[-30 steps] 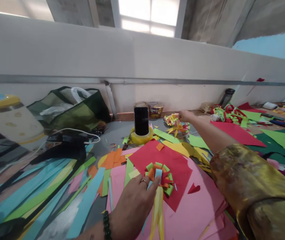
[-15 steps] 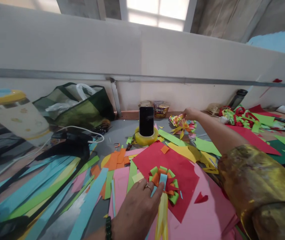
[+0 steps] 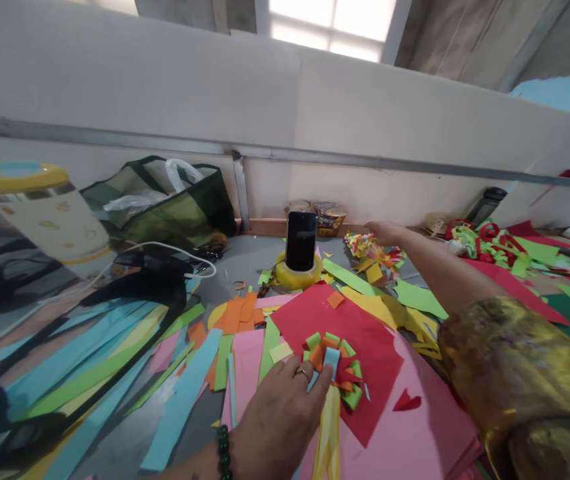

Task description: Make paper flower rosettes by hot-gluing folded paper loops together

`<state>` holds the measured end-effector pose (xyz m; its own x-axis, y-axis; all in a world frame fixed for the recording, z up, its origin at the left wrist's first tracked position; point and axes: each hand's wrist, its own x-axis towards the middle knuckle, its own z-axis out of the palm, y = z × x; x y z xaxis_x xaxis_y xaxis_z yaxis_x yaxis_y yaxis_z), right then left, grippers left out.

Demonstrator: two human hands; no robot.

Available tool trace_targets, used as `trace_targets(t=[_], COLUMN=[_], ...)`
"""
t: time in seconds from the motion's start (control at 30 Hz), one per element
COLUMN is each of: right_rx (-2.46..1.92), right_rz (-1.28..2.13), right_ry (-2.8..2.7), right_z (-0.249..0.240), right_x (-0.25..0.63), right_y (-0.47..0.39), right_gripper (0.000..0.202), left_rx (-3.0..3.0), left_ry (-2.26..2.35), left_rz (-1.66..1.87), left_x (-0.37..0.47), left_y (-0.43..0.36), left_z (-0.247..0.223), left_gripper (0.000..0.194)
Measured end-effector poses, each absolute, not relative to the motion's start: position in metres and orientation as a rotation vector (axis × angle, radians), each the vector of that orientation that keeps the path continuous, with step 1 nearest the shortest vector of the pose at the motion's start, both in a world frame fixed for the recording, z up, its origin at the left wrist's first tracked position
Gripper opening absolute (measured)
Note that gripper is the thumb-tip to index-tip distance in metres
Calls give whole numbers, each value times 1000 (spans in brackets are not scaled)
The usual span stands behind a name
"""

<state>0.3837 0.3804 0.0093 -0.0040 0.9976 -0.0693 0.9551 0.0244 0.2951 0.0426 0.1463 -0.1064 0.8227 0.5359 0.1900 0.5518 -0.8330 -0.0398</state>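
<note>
Left hand (image 3: 285,403) partly curled, thumb against the blue loop (image 3: 331,357) of a layered paper rosette (image 3: 347,375) with folded green and orange petals; firm grip not determinable. Rosette lies on a flat, square-cornered red sheet (image 3: 377,363) over pink sheets (image 3: 415,437), narrow yellow strips (image 3: 327,430) trailing from it. Right hand (image 3: 387,233) outstretched, fingers at frilled multicoloured paper flowers (image 3: 383,261) toward the desk's (image 3: 245,255) far edge; closure cannot be told.
</note>
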Motion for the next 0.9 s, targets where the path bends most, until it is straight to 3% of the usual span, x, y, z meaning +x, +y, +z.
trace_targets(t=[0.1, 0.27, 0.33, 0.9], right_rx=[1955, 1927, 1949, 2209], right_rz=[204, 196, 218, 413], right_ry=[2058, 2015, 1996, 2004], right_z=[3, -1, 1, 17], right_x=[372, 367, 372, 418], right_y=[386, 392, 392, 359], right_gripper=[75, 42, 37, 46], left_rx=[-2912, -2932, -2919, -2916], left_ry=[-867, -886, -908, -922], left_rz=[-319, -316, -333, -329], left_x=[43, 44, 44, 43], left_y=[147, 148, 147, 144], left_z=[-108, -104, -104, -98], left_gripper=[50, 46, 46, 46])
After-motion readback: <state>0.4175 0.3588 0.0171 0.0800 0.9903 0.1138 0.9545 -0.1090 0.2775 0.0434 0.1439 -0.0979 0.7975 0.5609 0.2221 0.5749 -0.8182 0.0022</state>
